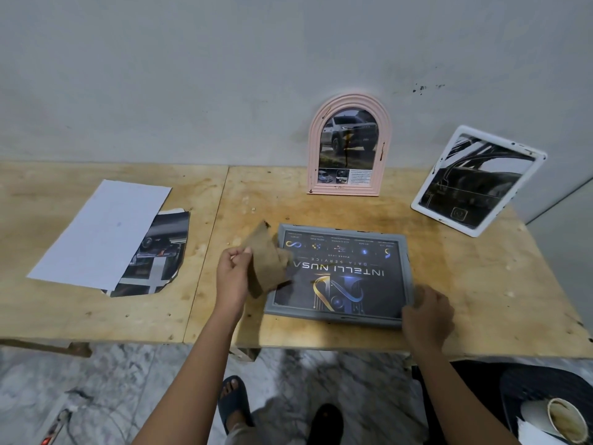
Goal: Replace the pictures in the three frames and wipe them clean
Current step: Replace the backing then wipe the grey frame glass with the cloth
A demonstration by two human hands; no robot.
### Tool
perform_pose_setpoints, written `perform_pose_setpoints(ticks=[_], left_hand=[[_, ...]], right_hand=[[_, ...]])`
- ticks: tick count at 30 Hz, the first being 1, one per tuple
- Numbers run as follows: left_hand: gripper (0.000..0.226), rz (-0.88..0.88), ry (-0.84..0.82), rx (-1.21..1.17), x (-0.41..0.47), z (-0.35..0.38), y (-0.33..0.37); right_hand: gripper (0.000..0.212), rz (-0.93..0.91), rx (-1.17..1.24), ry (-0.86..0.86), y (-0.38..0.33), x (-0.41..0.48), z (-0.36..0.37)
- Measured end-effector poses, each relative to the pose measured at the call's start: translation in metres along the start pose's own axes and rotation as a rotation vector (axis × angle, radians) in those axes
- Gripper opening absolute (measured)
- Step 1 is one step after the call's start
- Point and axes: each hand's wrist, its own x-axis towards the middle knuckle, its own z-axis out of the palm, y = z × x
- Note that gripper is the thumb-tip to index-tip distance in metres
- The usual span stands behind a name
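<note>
Brown cloth (pixel 268 264) hangs bunched from the left hand (pixel 232 276), pinched between thumb and curled fingers and held just over the left end of the grey frame (pixel 308 314). That frame lies flat on the plywood worktop (pixel 465 284), a dark logo print already behind its front. The right hand (pixel 428 316) is at the frame's near right corner, fingers curled over the rim as if steadying it, though blur makes the exact grip hard to read.

Against the wall, the pink arched frame (pixel 349 100) and the white frame (pixel 500 143) both stand leaning with car pictures in them. Off to the left lie a white sheet (pixel 99 232) and a cut-out car print (pixel 157 255), the sheet partly covering the print.

From where things sit, I'd say this is the wiping step on the grey frame. Next the cloth needs to come down flat on the front and sweep across, with the right hand keeping the frame from sliding on the wood.
</note>
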Motion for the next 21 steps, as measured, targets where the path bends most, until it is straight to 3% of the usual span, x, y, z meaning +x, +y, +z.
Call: perform_pose_setpoints(ticks=[3,7,10,12,14,16,18,21], left_hand=[[0.008,-0.13,-0.17,-0.215,-0.009,0.025,0.021],[0.005,-0.246,-0.374,-0.326,-0.024,0.061,0.033],[0.015,-0.283,-0.494,-0.333,-0.031,0.073,0.034],[0.012,-0.264,-0.571,-0.303,-0.037,0.076,0.036],[0.015,-0.247,-0.6,-0.276,-0.039,0.073,0.034],[0.019,-0.171,-0.499,-0.156,-0.034,0.064,0.026],[0.015,-0.041,-0.24,0.1,-0.025,0.048,0.006],[0.008,0.068,0.016,0.4,-0.022,0.016,-0.033]], right_hand=[[0.048,-0.333,0.278,-0.067,-0.025,-0.011,0.001],[0.082,-0.639,0.428,-0.539,-0.056,-0.024,0.002],[0.086,-0.667,0.341,-0.462,-0.069,-0.022,0.01],[0.073,-0.666,0.348,-0.326,-0.073,-0.015,0.008],[0.053,-0.687,0.41,-0.32,-0.074,-0.01,0.003],[0.028,-0.547,0.583,-0.449,-0.075,-0.014,-0.005],[0.01,-0.298,0.773,-0.443,-0.072,-0.013,-0.008],[0.027,-0.148,0.754,-0.23,-0.075,-0.009,-0.012]])
